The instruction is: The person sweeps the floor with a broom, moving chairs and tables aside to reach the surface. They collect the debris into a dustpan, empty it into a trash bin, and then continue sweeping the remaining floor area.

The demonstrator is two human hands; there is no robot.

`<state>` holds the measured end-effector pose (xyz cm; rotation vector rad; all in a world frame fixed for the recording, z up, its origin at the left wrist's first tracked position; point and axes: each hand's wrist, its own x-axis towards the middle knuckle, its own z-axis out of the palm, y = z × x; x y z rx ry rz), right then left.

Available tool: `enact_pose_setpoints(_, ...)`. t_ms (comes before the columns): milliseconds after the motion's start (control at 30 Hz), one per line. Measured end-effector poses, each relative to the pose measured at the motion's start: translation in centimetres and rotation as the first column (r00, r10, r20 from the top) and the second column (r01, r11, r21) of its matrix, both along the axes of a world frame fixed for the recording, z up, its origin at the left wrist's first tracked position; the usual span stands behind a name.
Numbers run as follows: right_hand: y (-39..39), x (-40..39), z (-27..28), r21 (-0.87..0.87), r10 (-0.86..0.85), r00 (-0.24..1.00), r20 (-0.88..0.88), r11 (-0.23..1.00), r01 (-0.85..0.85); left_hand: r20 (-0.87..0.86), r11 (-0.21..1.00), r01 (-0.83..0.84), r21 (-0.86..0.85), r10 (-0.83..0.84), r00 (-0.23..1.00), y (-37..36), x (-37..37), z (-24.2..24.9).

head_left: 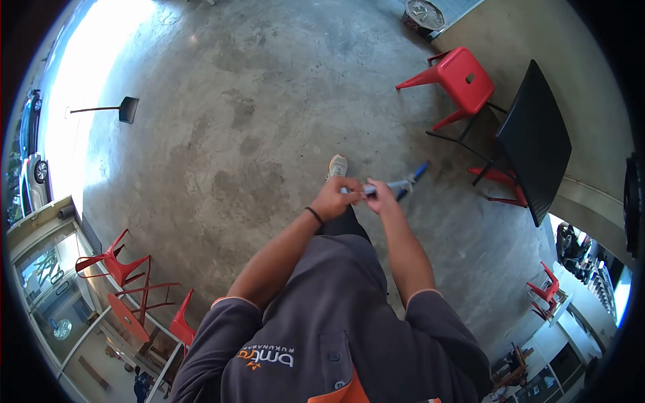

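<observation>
My left hand (339, 196), with a dark band at its wrist, is closed on one end of a slim grey tool (399, 185). Close beside it, my right hand (381, 196) grips the same tool along its length. The tool reaches out to the right past my right hand, parting into a bright blue end and a darker blue one. Blur and my fingers hide its exact kind. Both hands are in front of my waist, above the concrete floor, and one light shoe (338, 165) shows just beyond them.
To the right stand a red stool (467, 79) and a black folding table (537, 141). A long-handled black dustpan (128, 109) lies at the far left. Red chairs (119, 264) and a round red table (127, 318) are at lower left. A round pot (424, 15) stands at the top.
</observation>
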<state>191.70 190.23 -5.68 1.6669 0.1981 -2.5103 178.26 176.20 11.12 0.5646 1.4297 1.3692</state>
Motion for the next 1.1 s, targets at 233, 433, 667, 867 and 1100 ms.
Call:
enact_pose_setpoints(233,-11.6,-22.1,1.9,-0.097,0.487,0.805,-0.338,0.833,-0.545,-0.275,0.849,-0.523,0.070,0.521,0.808,-8.8,-8.9,6.8)
enact_pose_setpoints(433,-16.4,-31.1,9.1,-0.033,0.582,0.639,-0.503,0.726,-0.687,-0.669,0.810,-0.587,-0.009,0.431,0.605,-7.4,-10.9,12.1)
enact_pose_setpoints(667,-12.2,-28.8,19.0,-0.168,0.381,0.744,-0.549,0.822,-0.544,-0.618,0.948,-0.211,0.239,0.316,0.720,-3.0,-13.9,21.9)
enact_pose_setpoints(867,-1.8,-23.0,20.0,-0.032,0.301,0.925,-0.233,0.948,-0.317,-0.305,0.913,-0.056,0.404,0.193,0.933,1.8,-15.3,19.4)
enact_pose_setpoints(1100,12.3,-20.2,8.4,0.162,0.123,0.990,0.074,0.978,-0.134,-0.018,0.960,0.039,0.278,-0.036,0.999,11.7,-17.3,5.7)
